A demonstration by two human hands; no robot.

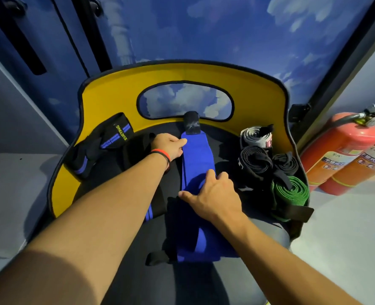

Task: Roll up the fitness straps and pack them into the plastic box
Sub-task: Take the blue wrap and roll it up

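1. Blue strap [195, 164]: lies flat, lengthwise down frame centre on the dark seat pad, black hook-and-loop tab [191, 125] at the far end, near end draped toward the bottom of the frame.
2. Handling (judgement): soft woven elastic, light, floppy, not fragile. It'll likely spring loose if let go mid-roll, so needs tension + a tight first turn.
3. Where to hold: prob. at one end across the full width, thumb on top & fingers under; roll toward the tab so it can close the roll.
4. Left hand [171, 147], upper centre: thumb on top at the strap's left edge, fingers curled below; looks like a light pinch on the edge.
5. Right hand [213, 192], mid-frame: fingers spread & straight, pressing flat on the strap, gripping nothing.
6. Containers: plastic box not in view. The yellow-backed seat [107, 100] holds everything.
7. Right side of seat: grey roll [255, 136], black rolls [255, 160], green roll [291, 190], packed touching.
8. Left side: unrolled black strap w/ blue stripes [107, 142].
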